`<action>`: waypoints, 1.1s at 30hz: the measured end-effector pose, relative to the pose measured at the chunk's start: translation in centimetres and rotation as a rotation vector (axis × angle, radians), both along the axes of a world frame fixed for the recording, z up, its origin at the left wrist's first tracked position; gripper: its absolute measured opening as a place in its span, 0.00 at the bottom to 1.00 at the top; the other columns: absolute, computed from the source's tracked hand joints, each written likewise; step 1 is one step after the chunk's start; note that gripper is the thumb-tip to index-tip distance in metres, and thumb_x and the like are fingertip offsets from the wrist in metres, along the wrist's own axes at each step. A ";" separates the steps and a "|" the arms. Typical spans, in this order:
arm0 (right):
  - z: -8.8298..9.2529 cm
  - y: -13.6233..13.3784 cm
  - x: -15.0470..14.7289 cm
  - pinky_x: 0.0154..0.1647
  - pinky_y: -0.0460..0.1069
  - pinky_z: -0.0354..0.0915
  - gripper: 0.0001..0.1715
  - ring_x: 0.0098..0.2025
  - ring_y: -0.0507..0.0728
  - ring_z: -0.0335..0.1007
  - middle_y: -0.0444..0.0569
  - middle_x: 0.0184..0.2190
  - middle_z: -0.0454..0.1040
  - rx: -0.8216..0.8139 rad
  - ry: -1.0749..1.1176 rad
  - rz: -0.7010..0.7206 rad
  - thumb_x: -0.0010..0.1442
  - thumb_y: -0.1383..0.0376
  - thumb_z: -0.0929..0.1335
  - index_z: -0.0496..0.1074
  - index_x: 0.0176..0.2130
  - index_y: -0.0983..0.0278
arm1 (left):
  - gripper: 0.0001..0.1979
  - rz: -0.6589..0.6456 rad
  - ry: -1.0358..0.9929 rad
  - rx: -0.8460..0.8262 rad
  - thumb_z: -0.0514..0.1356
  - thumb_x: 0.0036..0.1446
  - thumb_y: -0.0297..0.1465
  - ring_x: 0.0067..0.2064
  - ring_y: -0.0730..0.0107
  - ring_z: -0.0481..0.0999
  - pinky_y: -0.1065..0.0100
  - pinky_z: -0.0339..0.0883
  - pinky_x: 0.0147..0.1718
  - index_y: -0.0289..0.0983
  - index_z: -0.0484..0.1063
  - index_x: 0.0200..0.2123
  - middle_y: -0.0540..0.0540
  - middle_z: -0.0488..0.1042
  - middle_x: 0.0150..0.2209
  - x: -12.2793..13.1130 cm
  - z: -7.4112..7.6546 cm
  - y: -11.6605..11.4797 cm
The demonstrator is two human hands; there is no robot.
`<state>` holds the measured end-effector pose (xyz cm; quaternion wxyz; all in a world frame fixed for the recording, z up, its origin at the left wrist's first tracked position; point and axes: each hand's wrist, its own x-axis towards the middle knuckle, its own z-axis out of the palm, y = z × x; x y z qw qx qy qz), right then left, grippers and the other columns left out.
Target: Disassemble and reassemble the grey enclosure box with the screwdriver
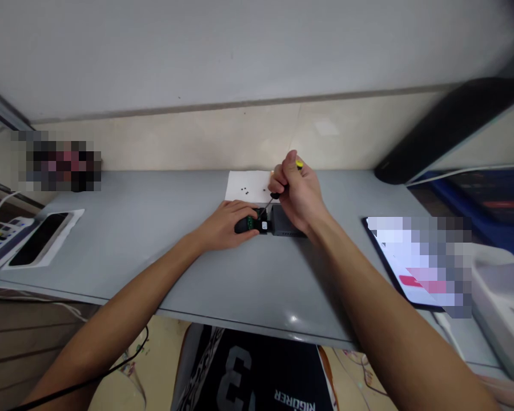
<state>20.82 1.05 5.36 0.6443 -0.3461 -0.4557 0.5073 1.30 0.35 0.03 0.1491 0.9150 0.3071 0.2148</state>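
Observation:
My left hand (229, 225) is closed round a small black device (242, 226) that has a green circuit board (251, 221) showing between my fingers. In my right hand (297, 188) is a screwdriver (275, 196) with a black and yellow handle. Its thin shaft slants down to the left, and the tip meets the device beside my left fingers. A dark grey box-shaped part (285, 222) lies just right of the device, partly hidden under my right hand. Behind them rests a white sheet of paper (244, 181) with several tiny dark screws on it.
A tablet (405, 279) with a lit screen lies at the right, near a white boxy object (503, 291). At the left a black phone (38, 238) lies on white paper beside a power strip (8, 237). A black cylinder (445, 128) leans at the back right.

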 end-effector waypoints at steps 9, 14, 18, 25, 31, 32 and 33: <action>0.6 -0.3 0.2 0.33 0.49 0.68 0.30 0.32 0.52 0.68 0.43 0.31 0.68 -0.009 0.035 0.088 0.54 0.36 0.72 0.68 0.35 0.57 | 0.12 0.007 -0.021 0.003 0.62 0.66 0.40 0.63 0.57 0.72 0.51 0.62 0.62 0.44 0.72 0.50 0.45 0.74 0.61 0.1 -0.4 0.1; 0.2 -0.2 0.3 0.30 0.48 0.66 0.32 0.28 0.50 0.63 0.41 0.26 0.63 -0.023 0.063 0.078 0.52 0.40 0.76 0.60 0.30 0.58 | 0.12 0.001 -0.013 -0.001 0.62 0.66 0.41 0.63 0.58 0.72 0.51 0.62 0.62 0.44 0.72 0.50 0.46 0.74 0.62 0.0 -0.2 0.1; 0.1 0.2 0.2 0.26 0.48 0.63 0.32 0.23 0.49 0.56 0.39 0.23 0.55 -0.007 0.101 0.098 0.53 0.35 0.72 0.63 0.31 0.58 | 0.12 -0.010 -0.011 -0.001 0.62 0.67 0.41 0.63 0.59 0.72 0.52 0.61 0.63 0.44 0.71 0.50 0.46 0.74 0.61 0.0 -0.1 0.1; -0.2 0.4 0.6 0.36 0.48 0.69 0.26 0.32 0.50 0.68 0.43 0.32 0.70 0.003 0.073 0.121 0.58 0.40 0.72 0.71 0.39 0.58 | 0.11 -0.010 -0.013 0.018 0.62 0.67 0.40 0.63 0.59 0.73 0.52 0.61 0.61 0.43 0.71 0.50 0.46 0.74 0.61 -0.1 -0.3 0.1; -2.2 1.7 0.7 0.33 0.47 0.65 0.27 0.26 0.50 0.63 0.38 0.22 0.61 0.102 -0.093 -0.160 0.59 0.40 0.71 0.63 0.34 0.58 | 0.12 -0.015 -0.006 0.017 0.62 0.67 0.41 0.63 0.58 0.72 0.52 0.61 0.62 0.43 0.72 0.50 0.45 0.74 0.61 -0.1 -0.3 0.2; -2.3 1.8 0.7 0.32 0.47 0.65 0.28 0.25 0.50 0.62 0.38 0.21 0.60 0.115 -0.134 -0.182 0.59 0.38 0.70 0.64 0.35 0.57 | 0.12 -0.016 -0.003 0.017 0.62 0.67 0.41 0.63 0.58 0.72 0.52 0.61 0.61 0.43 0.72 0.50 0.45 0.74 0.61 -0.1 -0.2 0.2; -2.3 1.8 0.6 0.31 0.48 0.64 0.28 0.25 0.50 0.62 0.38 0.21 0.60 0.122 -0.167 -0.188 0.60 0.37 0.68 0.66 0.36 0.57 | 0.12 -0.016 -0.001 0.017 0.62 0.67 0.41 0.63 0.57 0.72 0.52 0.61 0.61 0.43 0.72 0.50 0.45 0.75 0.61 -0.1 -0.2 0.2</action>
